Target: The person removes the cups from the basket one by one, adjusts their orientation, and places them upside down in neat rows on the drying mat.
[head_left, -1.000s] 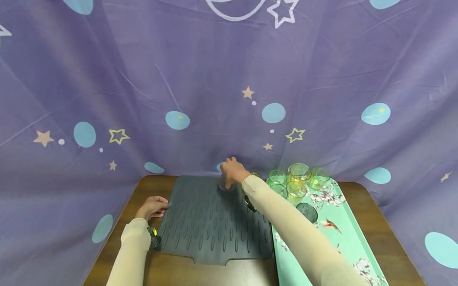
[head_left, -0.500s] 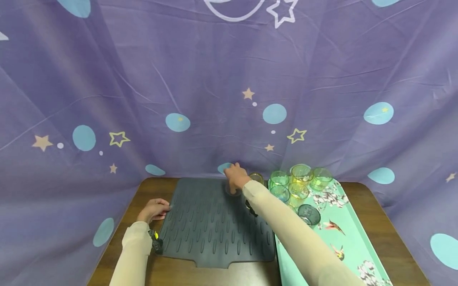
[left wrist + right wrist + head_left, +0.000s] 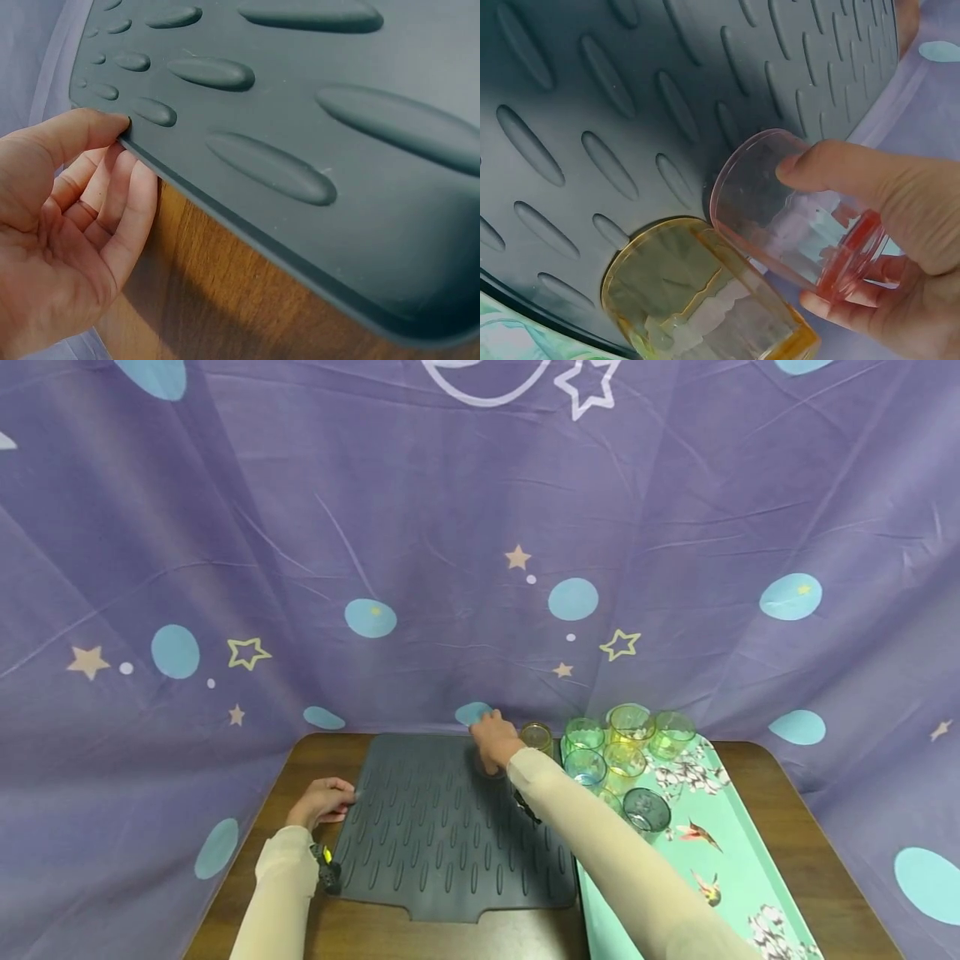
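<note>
My left hand [image 3: 322, 802] pinches the left edge of the dark grey ridged mat [image 3: 442, 827]. In the left wrist view its thumb lies on the mat's top face, with the fingers under the rim. At the mat's back, my right hand [image 3: 495, 739] grips a clear pink glass [image 3: 761, 199]. The glass is upside down, rim at the mat, thumb on its side and fingers around the reddish base. Close beside it, also rim down, stands an amber glass [image 3: 675, 270]; the two rims nearly meet in the right wrist view.
On the right a mint green floral tray [image 3: 738, 860] bears several green and yellow glasses [image 3: 630, 727], a bluish one [image 3: 585, 767] and a smoky dark one [image 3: 647, 810]. The wooden table [image 3: 352, 935] surrounds the mat. A purple curtain [image 3: 420, 527] hangs behind.
My right hand has moved slightly right and nearer with the pink glass, closing toward the amber glass. The left hand keeps its pinch on the mat.
</note>
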Tool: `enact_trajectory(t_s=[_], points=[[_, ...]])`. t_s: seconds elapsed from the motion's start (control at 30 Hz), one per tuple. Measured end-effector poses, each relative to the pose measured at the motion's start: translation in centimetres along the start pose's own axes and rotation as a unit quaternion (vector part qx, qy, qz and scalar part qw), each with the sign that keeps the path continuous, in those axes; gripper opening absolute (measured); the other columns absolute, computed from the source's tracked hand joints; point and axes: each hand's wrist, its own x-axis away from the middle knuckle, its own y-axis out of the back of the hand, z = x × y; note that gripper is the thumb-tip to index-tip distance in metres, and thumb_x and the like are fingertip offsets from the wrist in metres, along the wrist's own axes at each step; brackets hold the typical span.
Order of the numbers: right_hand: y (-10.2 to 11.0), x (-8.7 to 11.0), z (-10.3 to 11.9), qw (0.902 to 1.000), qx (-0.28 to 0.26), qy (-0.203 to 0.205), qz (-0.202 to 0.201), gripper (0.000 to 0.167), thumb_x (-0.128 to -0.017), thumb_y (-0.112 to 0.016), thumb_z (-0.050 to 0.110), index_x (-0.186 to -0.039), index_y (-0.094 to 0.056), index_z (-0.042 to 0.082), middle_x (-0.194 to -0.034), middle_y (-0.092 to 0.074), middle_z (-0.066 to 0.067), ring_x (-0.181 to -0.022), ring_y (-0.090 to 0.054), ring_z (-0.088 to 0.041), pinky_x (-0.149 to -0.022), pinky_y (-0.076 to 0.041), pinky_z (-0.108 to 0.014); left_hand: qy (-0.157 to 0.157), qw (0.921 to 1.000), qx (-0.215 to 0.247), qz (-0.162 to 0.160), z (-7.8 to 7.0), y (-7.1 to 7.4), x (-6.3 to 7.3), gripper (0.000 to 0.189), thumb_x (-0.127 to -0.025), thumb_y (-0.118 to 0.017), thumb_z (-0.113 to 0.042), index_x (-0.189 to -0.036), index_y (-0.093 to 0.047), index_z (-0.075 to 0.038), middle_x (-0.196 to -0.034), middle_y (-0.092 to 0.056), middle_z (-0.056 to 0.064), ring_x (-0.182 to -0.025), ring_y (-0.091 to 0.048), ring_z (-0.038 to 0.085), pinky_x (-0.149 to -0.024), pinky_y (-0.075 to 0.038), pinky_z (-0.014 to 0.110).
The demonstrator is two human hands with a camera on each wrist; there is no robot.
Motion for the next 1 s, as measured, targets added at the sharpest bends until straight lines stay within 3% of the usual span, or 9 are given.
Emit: enact_trajectory(t_s=[0.33, 0.57, 0.77, 0.9, 1.0], points=[[-0.8, 0.5, -0.1, 1.0000, -0.004, 0.001, -0.003, 0.053, -0.076, -0.085, 0.013, -0.125, -0.065, 0.013, -0.127, -0.056, -0.015, -0.111, -0.048, -0.027, -0.080, -0.059, -0.038, -0.004, 1.0000, -0.008, 0.002, -0.3, -0.1, 0.4, 0.019, -0.092, -0.065, -0.003, -0.108, -0.059, 0.006, -0.071, -0.055, -0.002, -0.063, -0.056, 0.007, -0.060, -0.057, 0.022], [-0.8, 0.7, 0.1, 0.9999, 0.008, 0.001, 0.006, 0.047, -0.084, -0.080, 0.018, -0.129, -0.065, 0.016, -0.130, -0.054, -0.014, -0.115, -0.047, -0.027, -0.089, -0.056, -0.041, 0.001, 1.0000, -0.007, 0.000, -0.4, -0.3, 0.6, 0.022, -0.092, -0.066, -0.003, -0.110, -0.058, 0.006, -0.074, -0.056, -0.002, -0.065, -0.057, 0.008, -0.062, -0.057, 0.022], [-1.0, 0.7, -0.5, 0.9998, 0.012, 0.006, 0.017, 0.070, -0.079, -0.086, 0.022, -0.142, -0.056, 0.023, -0.141, -0.050, -0.014, -0.118, -0.046, -0.028, -0.094, -0.052, -0.043, -0.004, 0.9999, -0.010, 0.005, 0.1, -0.3, 0.7, 0.021, -0.092, -0.066, -0.004, -0.109, -0.058, 0.007, -0.074, -0.057, -0.001, -0.066, -0.057, 0.009, -0.062, -0.057, 0.022], [0.2, 1.1, -1.7, 0.9985, -0.038, 0.021, 0.032, 0.082, -0.077, -0.090, 0.028, -0.148, -0.049, 0.026, -0.147, -0.045, -0.013, -0.121, -0.040, -0.027, -0.100, -0.047, -0.044, -0.007, 0.9998, -0.012, 0.011, -0.1, 0.0, 0.7, 0.022, -0.092, -0.066, -0.004, -0.109, -0.058, 0.007, -0.075, -0.058, -0.001, -0.067, -0.058, 0.009, -0.063, -0.057, 0.023], [1.9, 2.2, -3.2, 0.9909, -0.122, 0.050, 0.026, 0.081, -0.078, -0.090, 0.029, -0.148, -0.049, 0.023, -0.144, -0.046, -0.013, -0.119, -0.038, -0.028, -0.099, -0.047, -0.045, -0.007, 0.9998, -0.012, 0.013, -0.4, 0.1, 0.6, 0.022, -0.092, -0.066, -0.004, -0.109, -0.058, 0.007, -0.076, -0.059, -0.002, -0.067, -0.058, 0.009, -0.064, -0.057, 0.023]])
